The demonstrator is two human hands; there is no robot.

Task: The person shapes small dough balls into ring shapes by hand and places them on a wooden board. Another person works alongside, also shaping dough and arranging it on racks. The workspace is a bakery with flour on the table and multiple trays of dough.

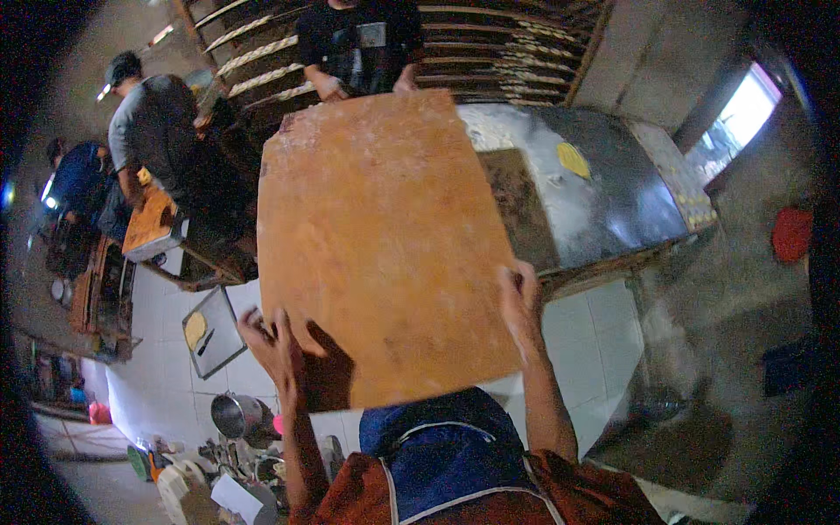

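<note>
A large, flour-dusted wooden board (pixel 389 236) spans the middle of the view, its far edge against a person in a black shirt. My left hand (pixel 278 346) is at its near left edge, thumb and fingers apart, casting a shadow on the wood; contact there is unclear. At the right edge, the fingers of my right hand (pixel 522 302) curl round the board's side. The person's two hands (pixel 331 88) are by the far edge. My blue apron (pixel 446 455) shows below the near edge.
A dark worktable (pixel 612 210) with flour and a yellow dough piece (pixel 573 161) stands right. Behind are racks (pixel 490 44) of pale dough strips. Left, another person (pixel 166 122) works near a metal tray (pixel 214 332) and a pot (pixel 241 416) on white tiles.
</note>
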